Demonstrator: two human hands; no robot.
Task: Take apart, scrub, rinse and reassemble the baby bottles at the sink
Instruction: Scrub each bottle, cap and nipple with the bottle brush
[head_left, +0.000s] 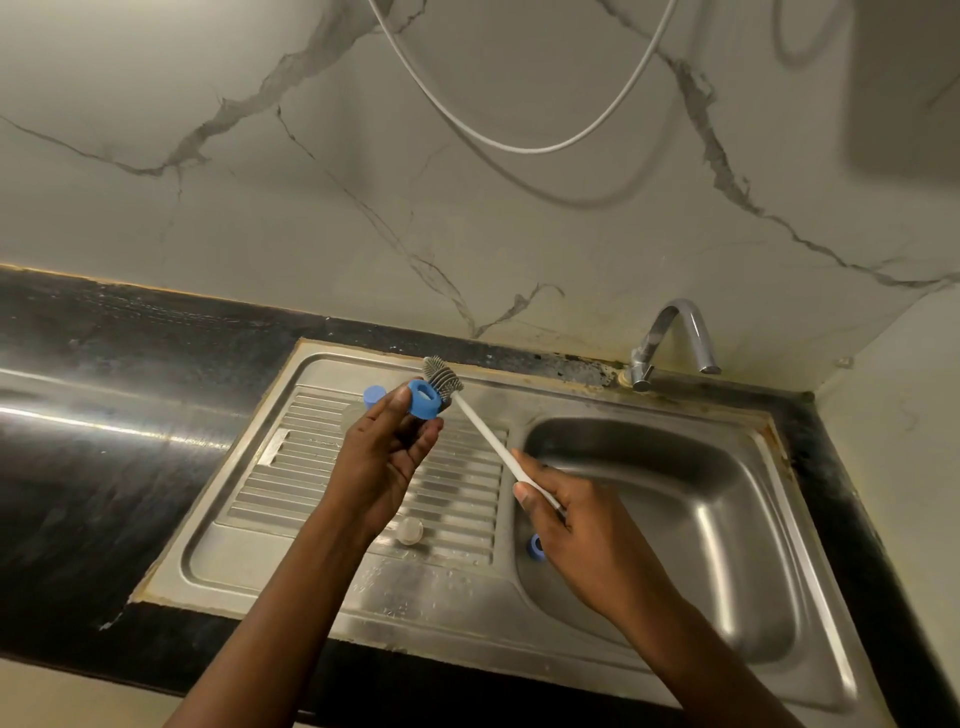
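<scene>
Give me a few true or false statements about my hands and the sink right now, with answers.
1. The left hand holds a blue ring. True.
2. The right hand grips the brush by its bristles. False: it grips the low end of the white handle; the grey bristle head is up by the blue ring.
3. Water is pouring from the tap. False: no stream shows under the spout.
4. A small clear piece sits on the ribbed drainboard. True.
</scene>
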